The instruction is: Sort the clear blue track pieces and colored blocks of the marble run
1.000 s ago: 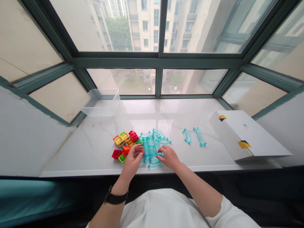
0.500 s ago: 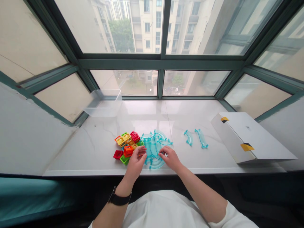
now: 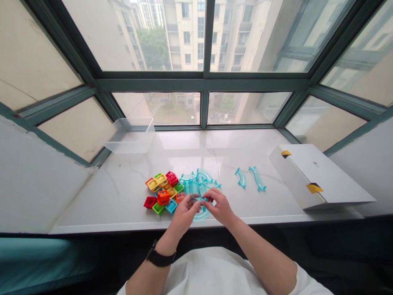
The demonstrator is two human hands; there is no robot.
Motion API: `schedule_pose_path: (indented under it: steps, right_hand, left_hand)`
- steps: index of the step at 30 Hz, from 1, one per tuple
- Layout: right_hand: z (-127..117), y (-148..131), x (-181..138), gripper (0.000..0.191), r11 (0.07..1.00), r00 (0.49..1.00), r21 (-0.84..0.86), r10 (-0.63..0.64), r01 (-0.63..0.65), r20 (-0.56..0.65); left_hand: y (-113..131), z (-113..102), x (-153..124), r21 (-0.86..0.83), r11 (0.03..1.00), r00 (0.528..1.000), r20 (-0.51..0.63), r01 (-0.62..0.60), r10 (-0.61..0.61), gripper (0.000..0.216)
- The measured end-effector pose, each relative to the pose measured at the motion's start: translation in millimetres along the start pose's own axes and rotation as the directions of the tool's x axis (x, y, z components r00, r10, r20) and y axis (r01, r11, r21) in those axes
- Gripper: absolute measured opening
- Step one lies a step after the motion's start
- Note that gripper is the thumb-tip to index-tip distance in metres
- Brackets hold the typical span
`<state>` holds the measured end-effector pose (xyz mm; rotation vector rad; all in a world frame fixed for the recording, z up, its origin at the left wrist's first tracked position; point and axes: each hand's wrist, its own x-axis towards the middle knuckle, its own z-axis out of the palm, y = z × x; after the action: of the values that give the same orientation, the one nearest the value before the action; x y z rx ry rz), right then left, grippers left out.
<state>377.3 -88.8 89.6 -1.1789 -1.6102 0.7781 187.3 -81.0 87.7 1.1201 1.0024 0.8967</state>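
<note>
Several glass panes in a dark green window frame [image 3: 202,84] fill my feed, with a pale apartment block [image 3: 190,37] beyond them. Below runs a glossy white marble sill [image 3: 92,205], the working surface. Well past the fingertips and off to the left sits a clear plastic box [image 3: 130,137]. Far to the right of the fingers lies a flat white cardboard box [image 3: 316,176], closed with yellow-and-black tape [image 3: 314,188].

I judge the step in hand to be handling the heap of translucent blue track pieces [image 3: 196,180], which lies under and just beyond the fingers. The next move calls for a secure pinch, because these thin curves overlap their neighbours.

Just left of the left fingers is a cluster of colourful plastic blocks [image 3: 162,192], including an orange block [image 3: 163,198]. Two loose curved track pieces [image 3: 250,178] lie right of the right fingers. The left hand [image 3: 184,217], with a black watch band [image 3: 161,258] at its wrist, has its fingers [image 3: 192,207] pressed together, but I cannot tell whether they grip anything. The right hand [image 3: 221,207] has its thumb and fingers [image 3: 213,196] drawn in, seemingly pinching a curved track piece [image 3: 201,205].
</note>
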Motion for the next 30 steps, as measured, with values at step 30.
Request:
schedule_pose_path:
  steps: [30]
  right_hand:
    - [-39,6,-5,0.033,0.857,0.915,0.364,0.402,-0.365,-0.027]
  left_hand:
    - [22,2,-2,0.414,0.91,0.989,0.132,0.004,-0.064,0.036]
